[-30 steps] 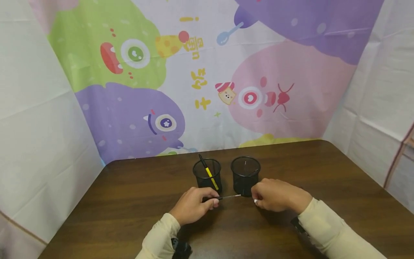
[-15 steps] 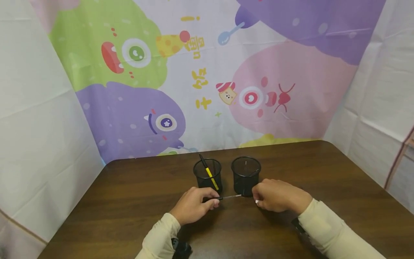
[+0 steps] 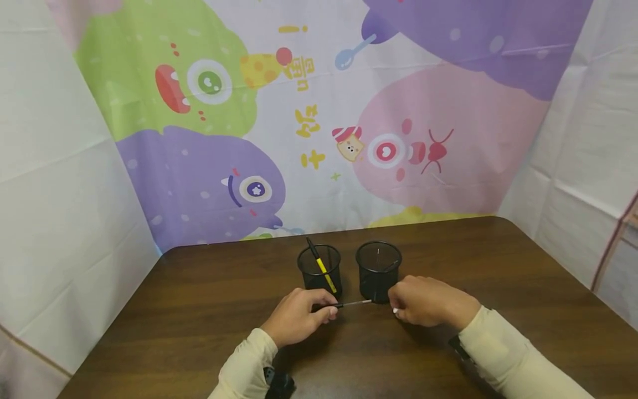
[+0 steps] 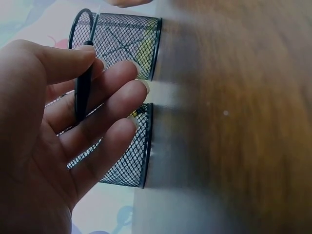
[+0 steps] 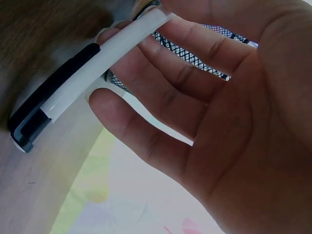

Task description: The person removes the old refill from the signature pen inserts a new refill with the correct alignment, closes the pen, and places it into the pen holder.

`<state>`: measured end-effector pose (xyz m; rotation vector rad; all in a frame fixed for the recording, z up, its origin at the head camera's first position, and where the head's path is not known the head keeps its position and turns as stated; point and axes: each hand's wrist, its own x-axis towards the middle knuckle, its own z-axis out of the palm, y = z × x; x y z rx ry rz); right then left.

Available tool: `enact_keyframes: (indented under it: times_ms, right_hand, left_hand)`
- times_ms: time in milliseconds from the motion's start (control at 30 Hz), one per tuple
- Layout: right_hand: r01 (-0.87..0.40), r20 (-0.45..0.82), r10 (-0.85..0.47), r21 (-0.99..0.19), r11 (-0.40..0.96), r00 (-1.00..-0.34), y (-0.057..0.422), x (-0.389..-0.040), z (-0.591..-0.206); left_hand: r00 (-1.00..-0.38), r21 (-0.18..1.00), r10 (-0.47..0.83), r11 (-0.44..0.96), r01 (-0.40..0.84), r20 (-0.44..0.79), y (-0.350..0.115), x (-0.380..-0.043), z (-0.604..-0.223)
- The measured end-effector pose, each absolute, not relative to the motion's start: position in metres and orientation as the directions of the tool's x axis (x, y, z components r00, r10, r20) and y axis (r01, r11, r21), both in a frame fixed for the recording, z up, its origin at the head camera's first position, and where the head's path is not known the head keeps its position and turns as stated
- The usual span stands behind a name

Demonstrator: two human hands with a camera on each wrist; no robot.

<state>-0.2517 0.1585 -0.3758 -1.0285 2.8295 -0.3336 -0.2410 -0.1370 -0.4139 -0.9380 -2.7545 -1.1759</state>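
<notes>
Before two mesh cups [image 3: 314, 281] [image 3: 372, 286]
Left hand [image 3: 297, 316] is pinching a black-handled rod [image 4: 84, 90]; right hand [image 3: 427, 300], a black-clipped white tube [image 5: 106, 61].

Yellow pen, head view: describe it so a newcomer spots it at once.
On the brown table, find the left mesh cup of two. The yellow pen leans in it, black end above the rim. Its yellow barrel sets it apart from the black-handled tool in the left hand and the white pen in the right hand.
</notes>
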Motion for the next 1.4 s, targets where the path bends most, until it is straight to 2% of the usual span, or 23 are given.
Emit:
enact_keyframes:
  times_ms: [1233, 1400]
  right_hand:
    - [-0.600, -0.054, -0.626, -0.231, 0.766, -0.778, 0.1553, -0.2506, -0.3769]
    - [-0.617, -0.026, -0.639, -0.234, 0.751, -0.769, 0.1547, -0.2513, -0.3769]
  left_hand:
    - [-0.824, 0.628, 0.517, 0.567, 0.533, 0.233, -0.1367, -0.2399, -0.4136]
    - [-0.824, 0.630, 0.517, 0.566, 0.532, 0.231, -0.1372, -0.2395, -0.4137]
